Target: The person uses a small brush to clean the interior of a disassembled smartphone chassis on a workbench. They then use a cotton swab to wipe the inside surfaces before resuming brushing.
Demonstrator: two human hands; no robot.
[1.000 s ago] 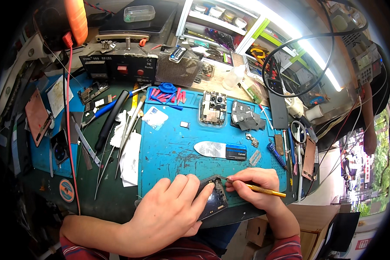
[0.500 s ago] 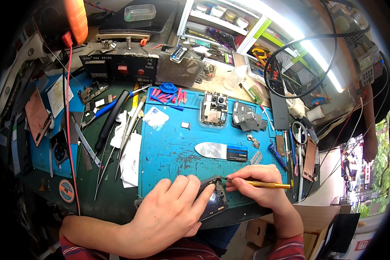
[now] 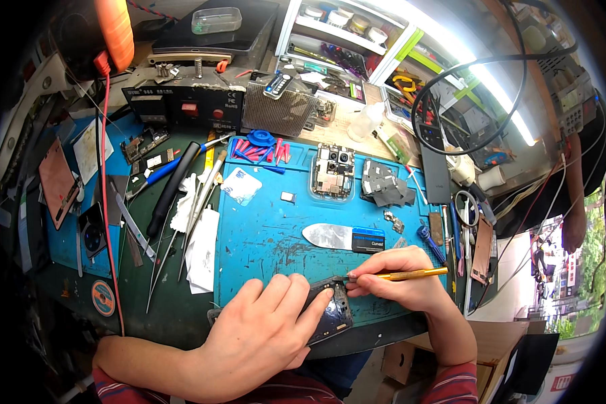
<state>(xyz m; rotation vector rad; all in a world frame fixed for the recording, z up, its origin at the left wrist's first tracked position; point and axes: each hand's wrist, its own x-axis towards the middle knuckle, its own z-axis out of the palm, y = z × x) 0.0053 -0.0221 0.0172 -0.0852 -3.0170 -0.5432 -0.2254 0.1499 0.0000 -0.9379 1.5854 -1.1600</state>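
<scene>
Under my left hand (image 3: 262,330) lies a dark, opened phone frame (image 3: 337,316), at the near edge of the blue mat. Fingers of that hand bend over the frame, the index fingertip pressing near its upper right corner, and hide much of it. Pinched in my right hand (image 3: 400,283) is a slim gold-handled craft knife (image 3: 414,274). Its thin tip meets the frame's top right corner; the fingers partly cover the tip. Just beyond the hands rests a flat pry blade (image 3: 327,236) with a black and blue grip.
On the blue mat (image 3: 262,236) a clear tray holds a phone circuit board (image 3: 333,172), beside grey shielding pieces (image 3: 387,183). Tweezers (image 3: 198,195) and white tissue (image 3: 202,252) are at left. A black cable loop (image 3: 421,114) hangs at upper right. Someone's arm (image 3: 575,202) shows far right.
My right hand has shifted slightly away from me and to the left. The rear of the knife handle has risen in view. My left hand stays on the frame.
</scene>
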